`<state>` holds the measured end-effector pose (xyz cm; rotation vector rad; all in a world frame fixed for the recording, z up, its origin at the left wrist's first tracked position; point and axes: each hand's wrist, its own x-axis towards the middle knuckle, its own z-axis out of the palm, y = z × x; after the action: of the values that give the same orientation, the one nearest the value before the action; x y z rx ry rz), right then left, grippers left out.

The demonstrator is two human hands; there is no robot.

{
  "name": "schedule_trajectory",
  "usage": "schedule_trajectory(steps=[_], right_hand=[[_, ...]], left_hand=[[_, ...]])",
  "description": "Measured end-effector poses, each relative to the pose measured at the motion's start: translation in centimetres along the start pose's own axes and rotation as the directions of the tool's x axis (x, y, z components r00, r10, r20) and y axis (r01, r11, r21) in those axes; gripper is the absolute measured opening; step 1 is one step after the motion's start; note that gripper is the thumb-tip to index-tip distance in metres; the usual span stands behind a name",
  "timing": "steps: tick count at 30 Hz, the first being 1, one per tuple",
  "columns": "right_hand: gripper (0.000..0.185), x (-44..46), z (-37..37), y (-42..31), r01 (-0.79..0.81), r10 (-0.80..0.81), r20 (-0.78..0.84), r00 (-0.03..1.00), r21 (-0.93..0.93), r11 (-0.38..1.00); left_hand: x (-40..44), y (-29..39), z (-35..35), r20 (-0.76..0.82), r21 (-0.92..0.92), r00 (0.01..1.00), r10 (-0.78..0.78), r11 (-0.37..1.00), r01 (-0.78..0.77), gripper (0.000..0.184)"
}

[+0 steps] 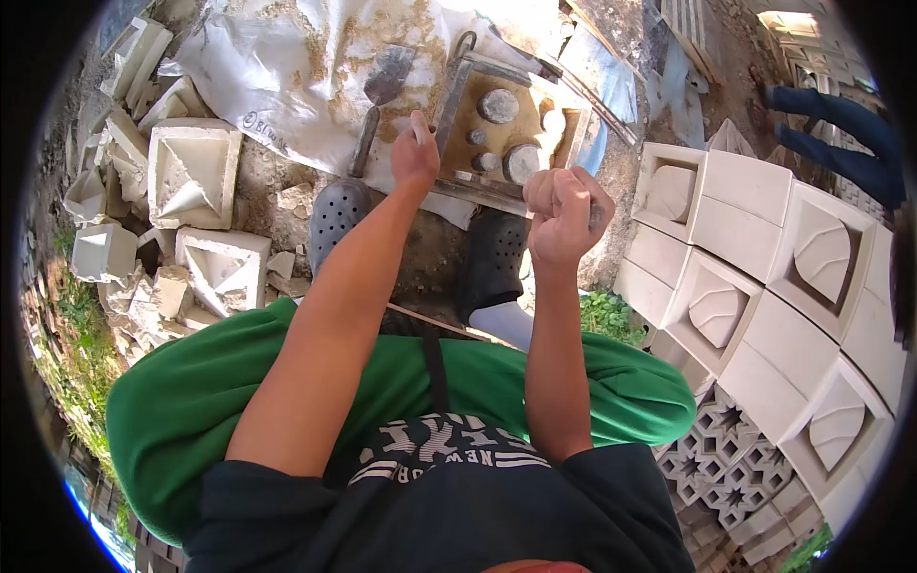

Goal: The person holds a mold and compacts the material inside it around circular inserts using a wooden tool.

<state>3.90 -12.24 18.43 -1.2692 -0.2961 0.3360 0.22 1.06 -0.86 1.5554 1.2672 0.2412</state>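
Note:
A square mould frame (457, 103) lies in front of me, its inside coated in sandy brown. Large round grey discs (498, 106) and smaller ones sit within it. Beside the frame's left edge is my left hand (416, 156), thumb extended; its other fingers are mostly hidden, and whether it touches the frame is unclear. My right hand (570, 212) is clenched in a fist above the frame's near right corner. What it may hold is concealed by the fingers. A trowel (367, 138) with a dirty blade rests left of my left hand.
Broken pale cast blocks (195, 174) are heaped at left. A stained white sheet (263, 72) spreads beneath the trowel. Rows of pale tiles with leaf reliefs (718, 307) and patterned openwork blocks (726, 454) stand at right. Another person's legs (841, 124) appear at upper right.

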Motion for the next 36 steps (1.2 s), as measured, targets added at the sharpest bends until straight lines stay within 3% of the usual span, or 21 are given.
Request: schedule_trajectory(steps=[1,3,6,8,10,11,12,13,15,17,18,19,21,25,27,28,29,32,36], right_hand=[[0.037,-0.5,-0.8,0.1,0.024,-0.024,0.007,1.000,0.065,0.998],[0.036,-0.6,-1.4,1.8,-0.052,0.056,0.015,0.998,-0.220,0.974],[0.034,-1.6,-1.7,0.0,-0.076,0.081,0.035,0.996,-0.135,0.988],[0.033,-2.5,-1.7,-1.2,0.069,-0.066,0.023,0.998,-0.173,0.983],[0.034,-2.6,-3.5,1.6,0.021,-0.019,0.011,1.000,-0.268,0.963],[0.034,-2.3,-3.0,1.6,-0.026,0.025,-0.006,1.000,-0.359,0.933],[0.033,-1.8,-2.9,1.1,-0.035,0.028,-0.031,0.999,-0.246,0.969],[0.033,-1.7,-2.9,0.0,-0.066,0.060,-0.041,0.997,-0.187,0.980],[0.033,-1.9,-2.7,-1.9,0.012,-0.017,-0.024,1.000,-0.176,0.984],[0.032,-1.8,-3.6,-1.1,0.008,-0.017,-0.048,0.999,-0.177,0.984],[0.032,-1.6,-4.6,0.9,-0.040,0.028,-0.044,0.999,-0.296,0.954],[0.032,-1.7,-5.7,2.2,-0.086,0.073,-0.048,0.996,-0.412,0.907],[0.031,-0.9,-4.8,-0.3,-0.121,0.100,-0.082,0.992,-0.298,0.947],[0.030,-1.4,-6.0,-1.3,0.004,-0.011,-0.043,0.999,-0.177,0.984],[0.029,-0.7,-6.7,0.6,-0.070,0.055,-0.052,0.997,-0.383,0.921],[0.028,-0.6,-7.4,0.3,-0.152,0.133,-0.086,0.987,-0.271,0.950],[0.028,-0.1,-7.1,-0.9,-0.150,0.131,-0.089,0.987,-0.273,0.950],[0.024,-0.4,-7.0,-2.4,-0.042,0.039,-0.016,0.999,-0.383,0.923],[0.024,0.2,-8.8,-1.0,-0.133,0.127,-0.045,0.991,-0.444,0.886]], left_hand=[[0.1,-0.2,0.0,0.005,0.006,1.000,0.000,1.000,0.000,0.070],[-0.1,0.3,-0.1,0.043,0.044,0.998,-0.044,0.998,0.042,0.070],[-0.3,0.6,-0.2,0.020,0.042,0.999,-0.036,0.998,0.035,0.068],[-0.2,0.7,-0.2,0.005,0.087,1.000,-0.019,0.996,0.019,0.066],[-0.5,1.0,-0.1,-0.001,0.133,1.000,-0.003,0.991,0.003,0.063],[-0.8,1.4,-0.3,0.061,0.194,0.996,0.069,0.978,-0.079,0.058],[-0.9,1.6,-0.5,0.124,0.248,0.983,0.138,0.954,-0.166,0.054],[-0.8,1.6,-0.3,0.121,0.253,0.983,0.141,0.953,-0.168,0.054],[-1.1,1.2,0.1,0.053,0.300,0.943,0.327,0.896,-0.328,0.043],[-0.9,1.1,0.2,0.045,0.284,0.936,0.348,0.894,-0.346,0.041],[-1.1,1.2,0.3,0.043,0.265,0.927,0.373,0.890,-0.371,0.038],[-1.4,1.2,0.3,0.050,0.266,0.927,0.372,0.890,-0.371,0.038],[-1.6,2.1,-0.1,0.037,0.341,0.938,0.345,0.878,-0.336,0.036],[-1.2,2.0,0.1,0.066,0.389,0.969,0.239,0.888,-0.245,0.037],[-1.3,1.9,0.3,0.033,0.374,0.952,0.303,0.880,-0.293,0.037],[-1.3,2.0,0.5,0.045,0.372,0.951,0.306,0.878,-0.300,0.037],[-1.3,2.1,0.5,0.029,0.388,0.947,0.321,0.869,-0.306,0.038],[-1.3,2.5,0.3,0.017,0.424,0.958,0.286,0.866,-0.266,0.039],[-1.4,2.4,0.3,0.041,0.444,0.957,0.286,0.853,-0.274,0.043]])
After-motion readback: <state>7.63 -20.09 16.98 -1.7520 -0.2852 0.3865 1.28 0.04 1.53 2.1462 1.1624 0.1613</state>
